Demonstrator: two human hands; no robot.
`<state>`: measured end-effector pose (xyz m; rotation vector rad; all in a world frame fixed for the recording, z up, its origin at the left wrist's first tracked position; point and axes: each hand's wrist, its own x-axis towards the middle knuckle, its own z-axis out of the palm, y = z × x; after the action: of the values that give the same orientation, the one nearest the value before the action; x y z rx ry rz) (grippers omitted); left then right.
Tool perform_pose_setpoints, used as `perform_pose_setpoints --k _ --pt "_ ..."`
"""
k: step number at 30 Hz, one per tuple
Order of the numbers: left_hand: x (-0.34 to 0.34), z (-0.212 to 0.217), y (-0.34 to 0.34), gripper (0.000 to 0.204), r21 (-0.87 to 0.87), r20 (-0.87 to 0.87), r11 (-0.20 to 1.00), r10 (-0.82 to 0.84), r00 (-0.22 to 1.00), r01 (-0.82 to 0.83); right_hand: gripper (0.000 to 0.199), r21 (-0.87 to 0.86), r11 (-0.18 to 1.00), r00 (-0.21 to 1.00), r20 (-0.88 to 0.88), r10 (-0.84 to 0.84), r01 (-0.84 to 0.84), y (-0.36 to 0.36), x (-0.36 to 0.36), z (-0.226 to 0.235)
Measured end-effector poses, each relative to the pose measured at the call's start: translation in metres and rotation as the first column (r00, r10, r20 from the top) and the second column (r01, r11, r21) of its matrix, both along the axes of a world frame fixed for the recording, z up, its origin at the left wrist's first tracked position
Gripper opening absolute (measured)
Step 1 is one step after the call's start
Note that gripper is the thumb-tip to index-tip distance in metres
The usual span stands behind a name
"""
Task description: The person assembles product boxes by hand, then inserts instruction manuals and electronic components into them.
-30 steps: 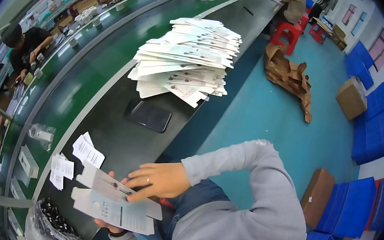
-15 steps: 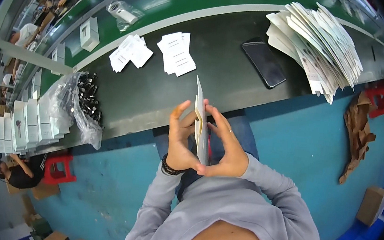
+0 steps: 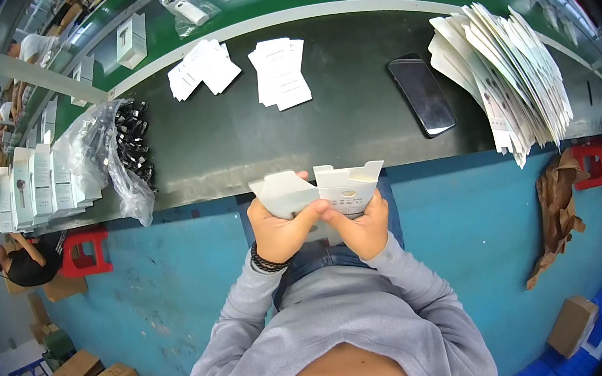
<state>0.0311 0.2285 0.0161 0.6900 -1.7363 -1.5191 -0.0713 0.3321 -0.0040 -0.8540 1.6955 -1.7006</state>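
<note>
Above the lap, at the near edge of the dark worktable (image 3: 337,133), both hands hold one white carton blank (image 3: 319,190); left hand (image 3: 282,227) closed around its rounded left panel; right hand (image 3: 359,228) closed on the right panel, thumb pressing in. Judged status: carton partly formed, top flaps upright and unclosed; a large stack of flat blanks (image 3: 511,71) remains. Half a second ago the blank stood edge-on between the palms; it now faces upward, spread open.
</note>
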Motion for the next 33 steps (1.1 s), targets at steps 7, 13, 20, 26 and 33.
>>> perform_pose_setpoints --k 7,13,20,26,33 --pt "0.018 -0.008 -0.011 0.060 0.264 -0.182 0.904 -0.296 0.938 0.336 0.049 -0.150 0.988 0.987 0.150 0.051 -0.028 -0.004 -0.010 -0.003" --pt "0.013 -0.034 0.000 0.115 0.267 -0.522 0.790 -0.362 0.772 0.552 0.073 -0.182 0.969 0.976 -0.172 0.137 -0.168 -0.011 -0.012 -0.002" --pt "0.016 -0.011 0.004 0.105 -0.352 0.106 0.877 -0.308 0.945 0.326 0.109 -0.305 0.920 0.969 -0.062 0.238 -0.245 -0.002 0.000 0.002" --pt "0.020 -0.004 -0.011 0.101 -0.693 -0.128 0.696 -0.372 0.919 0.185 0.099 -0.220 0.926 0.948 -0.166 0.273 -0.305 0.000 0.002 -0.008" --pt "0.023 0.021 -0.017 0.062 -0.465 0.235 0.786 -0.334 0.913 0.407 0.079 -0.241 0.928 0.904 -0.388 0.177 -0.285 -0.004 0.001 0.004"
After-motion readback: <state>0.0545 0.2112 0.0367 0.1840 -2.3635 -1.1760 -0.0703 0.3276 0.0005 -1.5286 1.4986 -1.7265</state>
